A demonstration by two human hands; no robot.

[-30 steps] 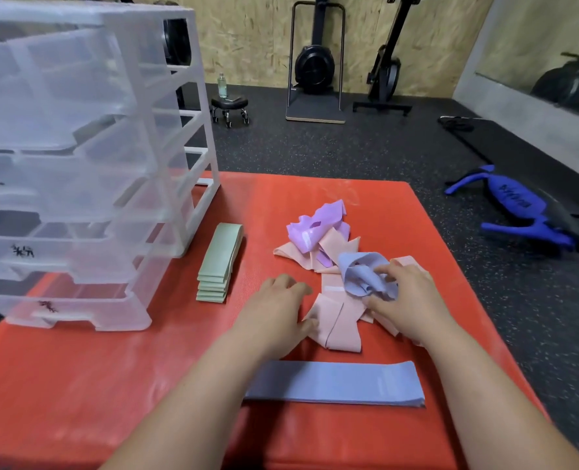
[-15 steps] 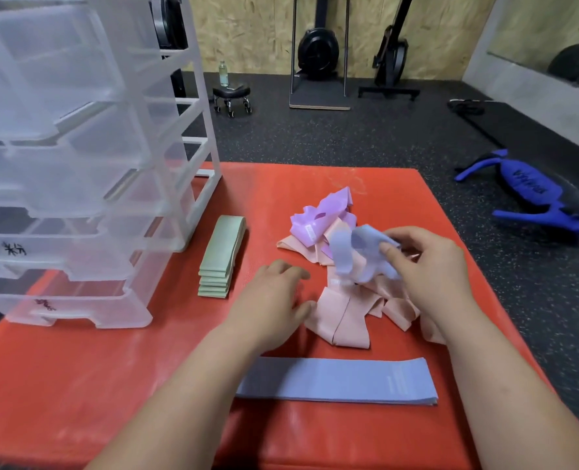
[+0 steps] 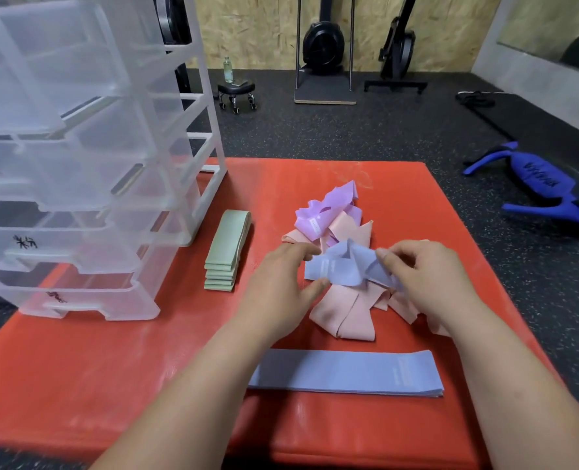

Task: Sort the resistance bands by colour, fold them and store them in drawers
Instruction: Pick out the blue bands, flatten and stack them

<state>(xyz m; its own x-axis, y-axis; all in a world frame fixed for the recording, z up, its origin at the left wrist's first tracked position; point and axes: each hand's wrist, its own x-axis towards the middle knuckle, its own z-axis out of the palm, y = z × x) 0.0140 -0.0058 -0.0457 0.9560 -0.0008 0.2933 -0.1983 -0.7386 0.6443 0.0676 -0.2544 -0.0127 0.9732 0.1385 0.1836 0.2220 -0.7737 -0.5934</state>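
Periwinkle-blue latex stretches between two bare hands above a red padded mat (image 3: 111, 368), where a person sorts resistance bands in a gym. The left hand (image 3: 281, 283) pinches the near-left end of the crumpled blue band (image 3: 338, 269) between thumb and fingers, while the right hand (image 3: 430, 276), its fingers curled, grips the twisted right end. The band hangs just above a loose heap of pink bands (image 3: 345, 317), which spreads across the mat under both hands. Tangled purple bands (image 3: 328, 212) lie at the far edge of that heap, touching the pink ones.

Closer to the person, a flat stack of blue bands (image 3: 345, 373) lies lengthwise across the mat, apart from the heap. To the left, a neat pile of folded green bands (image 3: 225, 252) rests just beside a translucent plastic drawer unit (image 3: 78, 164), which stands on the mat's left side; black handwritten marks show on the two lowest drawer fronts, too blurred to read.

Beyond the mat, on speckled black rubber flooring, a bright blue piece of gym equipment (image 3: 538, 184) lies to the right, and a clear bottle (image 3: 227, 69) stands on a small wheeled stool (image 3: 236, 91) near the chipboard wall.
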